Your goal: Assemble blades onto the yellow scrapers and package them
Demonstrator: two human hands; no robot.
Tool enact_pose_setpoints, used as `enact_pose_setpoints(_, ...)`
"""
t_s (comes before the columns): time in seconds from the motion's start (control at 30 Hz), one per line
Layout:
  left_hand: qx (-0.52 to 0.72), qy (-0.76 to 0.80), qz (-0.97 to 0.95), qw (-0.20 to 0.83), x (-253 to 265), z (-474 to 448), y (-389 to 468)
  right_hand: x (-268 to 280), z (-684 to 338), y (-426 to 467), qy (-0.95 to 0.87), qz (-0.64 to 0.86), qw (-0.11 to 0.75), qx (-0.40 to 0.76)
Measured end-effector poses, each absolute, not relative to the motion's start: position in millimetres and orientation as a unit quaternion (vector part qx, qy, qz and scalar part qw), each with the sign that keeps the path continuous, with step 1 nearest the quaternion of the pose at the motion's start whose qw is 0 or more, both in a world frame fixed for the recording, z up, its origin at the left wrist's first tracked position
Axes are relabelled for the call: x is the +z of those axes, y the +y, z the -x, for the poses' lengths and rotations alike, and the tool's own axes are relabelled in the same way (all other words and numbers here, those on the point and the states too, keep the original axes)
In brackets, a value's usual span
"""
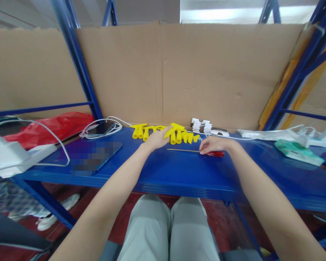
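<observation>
Low at the bench point(179, 170), the right hand point(212, 144) pinches a screwdriver point(216, 154) in its fingers where shaft meets handle, probably for steadiness. Just beyond, the left hand point(156, 140) touches yellow pieces point(173, 137), seemingly rowed for easy reach; whether it pinches one, I can't tell.

At the centre, the left hand point(157, 140) hides parts of the yellow pieces point(178, 137); its grip cannot be told. Right of it, the right hand point(209, 145) covers the screwdriver's point(184, 150) middle. Nearby bits point(200, 138) are too small to name. At left, pixelation masks a device point(97, 156). Lower left, another person point(13, 197) is cut off by the edge. At right, a green pack's point(299, 150) print blurs.
</observation>
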State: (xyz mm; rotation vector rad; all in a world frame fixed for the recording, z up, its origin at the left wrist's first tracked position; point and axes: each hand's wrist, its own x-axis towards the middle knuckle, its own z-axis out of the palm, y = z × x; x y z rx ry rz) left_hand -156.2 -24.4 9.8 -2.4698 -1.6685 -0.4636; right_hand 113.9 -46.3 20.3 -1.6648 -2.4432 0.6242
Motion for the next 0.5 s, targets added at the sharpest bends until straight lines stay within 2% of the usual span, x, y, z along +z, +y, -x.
enact_pose_setpoints(0.33, -0.177, -0.475, 0.862, -0.01, 9.5, 162.9, -26.2, 14.0, -156.9, -32.3, -0.743, 0.637, 0.111, 0.174)
enact_pose_setpoints(0.5, -0.169, -0.414, 0.891, -0.078, 13.6, 161.3, -30.4, 11.5, -174.0, -29.7, -0.714, 0.681, 0.088, 0.136)
